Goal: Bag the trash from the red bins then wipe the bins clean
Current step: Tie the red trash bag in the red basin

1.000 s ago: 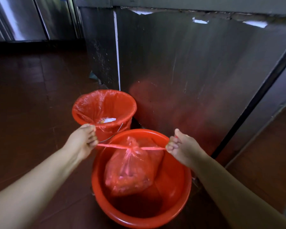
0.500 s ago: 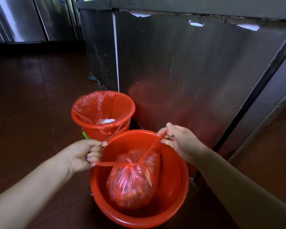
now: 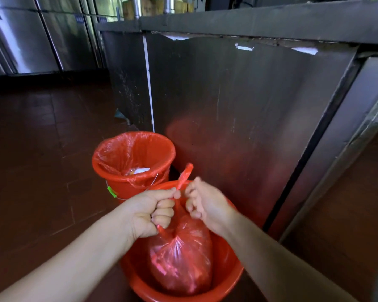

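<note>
A full red trash bag hangs inside the near red bin, its neck twisted into strips. My left hand grips one strip of the bag in a fist just above the knot. Close beside it, my right hand pinches the other strip, whose loose end sticks up between the hands. Behind stands a second red bin lined with a red bag, with some white trash at its bottom.
A tall stainless steel counter panel rises directly behind and right of the bins. Steel fridge doors line the far left wall. Dark red floor tiles spread out to the left.
My hands, earlier pulled wide apart with the strips stretched between them, have come together above the bag. The bag has risen a little in the near bin.
</note>
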### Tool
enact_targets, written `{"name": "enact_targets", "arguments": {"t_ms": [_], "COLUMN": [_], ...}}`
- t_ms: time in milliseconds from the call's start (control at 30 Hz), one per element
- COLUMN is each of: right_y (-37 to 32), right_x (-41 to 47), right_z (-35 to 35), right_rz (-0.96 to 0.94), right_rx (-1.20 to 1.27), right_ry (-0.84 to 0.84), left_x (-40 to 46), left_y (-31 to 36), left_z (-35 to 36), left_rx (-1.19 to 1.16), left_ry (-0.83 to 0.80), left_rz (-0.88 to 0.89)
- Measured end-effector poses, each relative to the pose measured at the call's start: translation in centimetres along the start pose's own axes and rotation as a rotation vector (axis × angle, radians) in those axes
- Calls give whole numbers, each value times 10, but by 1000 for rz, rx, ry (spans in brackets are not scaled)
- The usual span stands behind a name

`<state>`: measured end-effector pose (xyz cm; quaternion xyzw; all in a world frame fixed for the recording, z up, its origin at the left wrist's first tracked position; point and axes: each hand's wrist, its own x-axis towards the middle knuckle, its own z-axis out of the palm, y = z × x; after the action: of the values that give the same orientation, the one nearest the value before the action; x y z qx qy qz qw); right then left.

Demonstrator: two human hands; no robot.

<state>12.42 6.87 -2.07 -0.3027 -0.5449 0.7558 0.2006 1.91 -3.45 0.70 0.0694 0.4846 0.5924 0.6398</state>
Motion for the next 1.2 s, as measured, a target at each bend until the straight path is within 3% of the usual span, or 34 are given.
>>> {"name": "enact_targets", "arguments": {"t_ms": [100,367,533,567,633,733,867,967,1100,1200], "right_y": [39,53,68,70,69,62,54,54,61,59], "right_x": [-7,-7,1,2,2,-1,-4,0,-1,-4], "right_z": [3,-14,7,9,8,-1,-4,-4,-1,-3], "right_rz": [95,-66,-266,-321,-336,-164,-19,99,154,140], "right_rx": [-190,-268,-952,-999,-918,-521,-211,32,175,222], "right_ry": [-164,-350,-237,-194,-128,-122,-42,79,115,81], "left_x": [-1,-12,-4,-2,0,3,8,4,0,2], "left_y": [0,17,14,13,11,3,-17,-26,-42,-55], "left_z": [-3,-51,-46,-44,-46,-53,-63,-59,-50,-57], "left_rx": [-43,-331,-550,-571,-572,-479,-255,-295,-371,-331], "left_ry": [8,247,314,316,312,346,350,277,171,213], "left_rz": [-3,43,64,67,76,87,178,267,221,161]}}
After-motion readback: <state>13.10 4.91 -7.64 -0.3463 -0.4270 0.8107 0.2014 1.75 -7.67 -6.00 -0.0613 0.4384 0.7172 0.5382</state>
